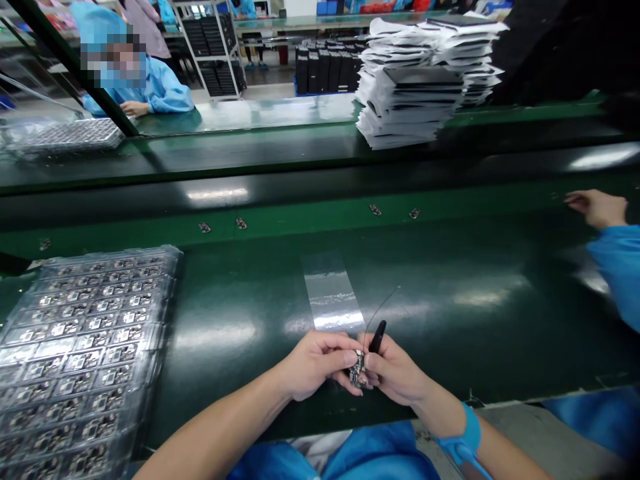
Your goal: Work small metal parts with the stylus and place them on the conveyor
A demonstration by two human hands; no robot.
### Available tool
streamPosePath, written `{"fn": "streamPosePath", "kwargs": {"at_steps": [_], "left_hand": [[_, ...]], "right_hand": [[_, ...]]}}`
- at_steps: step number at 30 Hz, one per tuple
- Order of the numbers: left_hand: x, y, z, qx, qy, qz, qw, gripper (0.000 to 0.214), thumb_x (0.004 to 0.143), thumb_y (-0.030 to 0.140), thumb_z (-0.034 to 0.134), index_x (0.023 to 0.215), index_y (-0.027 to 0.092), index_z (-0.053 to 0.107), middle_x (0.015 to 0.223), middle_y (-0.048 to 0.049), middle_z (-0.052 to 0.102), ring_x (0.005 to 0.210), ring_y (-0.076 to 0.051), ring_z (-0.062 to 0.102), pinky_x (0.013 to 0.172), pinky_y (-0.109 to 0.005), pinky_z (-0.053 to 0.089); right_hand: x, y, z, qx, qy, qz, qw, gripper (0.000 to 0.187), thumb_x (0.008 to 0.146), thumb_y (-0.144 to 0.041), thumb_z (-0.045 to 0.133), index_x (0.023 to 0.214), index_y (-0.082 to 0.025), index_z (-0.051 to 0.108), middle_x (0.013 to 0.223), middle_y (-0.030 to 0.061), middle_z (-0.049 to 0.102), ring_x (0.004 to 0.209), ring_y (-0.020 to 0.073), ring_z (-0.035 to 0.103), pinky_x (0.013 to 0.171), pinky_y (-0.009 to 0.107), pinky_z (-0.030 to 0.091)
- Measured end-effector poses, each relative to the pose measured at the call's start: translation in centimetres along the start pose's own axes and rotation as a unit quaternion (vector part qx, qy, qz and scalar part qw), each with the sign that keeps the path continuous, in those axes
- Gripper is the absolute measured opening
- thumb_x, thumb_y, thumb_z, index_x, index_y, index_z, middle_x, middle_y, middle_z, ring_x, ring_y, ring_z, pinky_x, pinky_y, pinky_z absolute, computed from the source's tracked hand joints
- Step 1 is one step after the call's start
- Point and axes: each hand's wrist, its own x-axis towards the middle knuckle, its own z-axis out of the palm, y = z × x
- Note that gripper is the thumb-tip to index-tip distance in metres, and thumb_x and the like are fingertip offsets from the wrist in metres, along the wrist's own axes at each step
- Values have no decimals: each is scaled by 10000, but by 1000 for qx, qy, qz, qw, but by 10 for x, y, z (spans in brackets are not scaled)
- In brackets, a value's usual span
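Between my two hands is a small circuit board (357, 371), held low over the front of the green bench. My left hand (323, 363) pinches it from the left, thumb on top. My right hand (397, 370) meets it from the right with thumb and fingers closed, and a black pen-like tool (379, 337) sticks up out of that hand. A thin dark wire (381, 308) rises from between the hands and curves to the right. The tips of several fingers are hidden behind the board. A strip of clear film (333, 300) lies on the bench just beyond my hands.
At left lies a clear tray (90, 360) filled with circuit boards. Several small boards (241, 223) sit along a green strip (300, 223) farther off. A co-worker's hand (597, 208) reaches in at right. Stacked white packets (410, 107) and another person (145, 87) are across the line.
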Motion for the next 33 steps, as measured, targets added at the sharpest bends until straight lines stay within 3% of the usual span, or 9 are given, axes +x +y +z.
{"fn": "streamPosePath", "kwargs": {"at_steps": [12,18,23,27,33], "left_hand": [[1,2,0,47,35,23,998,327,782,367,730,984,111,737,819,-70,658,742,-176,687,633,-263,594],[4,1,0,89,67,53,992,316,780,366,726,992,132,749,890,-55,603,791,-172,659,660,-279,598],[3,0,0,98,77,56,991,336,771,381,729,1005,140,747,889,-52,592,778,-169,643,662,-302,601],[2,2,2,108,76,54,990,346,774,396,722,998,133,747,884,-58,595,784,-176,645,653,-292,596],[2,5,2,109,88,56,988,359,762,401,730,1013,144,740,863,-49,619,778,-172,642,656,-299,582]], "right_hand": [[1,1,-3,-17,28,-33,999,415,764,-522,737,705,-172,523,538,-39,519,444,72,369,447,209,276],[0,6,-10,-174,107,-82,975,348,867,-441,646,683,-158,560,562,-33,537,462,78,392,455,208,297],[-1,5,-9,-267,122,-104,950,374,882,-478,596,661,-181,546,550,-35,523,492,112,453,480,228,370],[0,8,-8,-231,124,-113,958,378,891,-483,580,664,-182,549,567,-20,519,518,124,457,495,245,380],[3,9,-10,-150,131,-141,970,425,877,-537,555,671,-167,582,488,-72,349,445,94,269,456,243,248]]}}
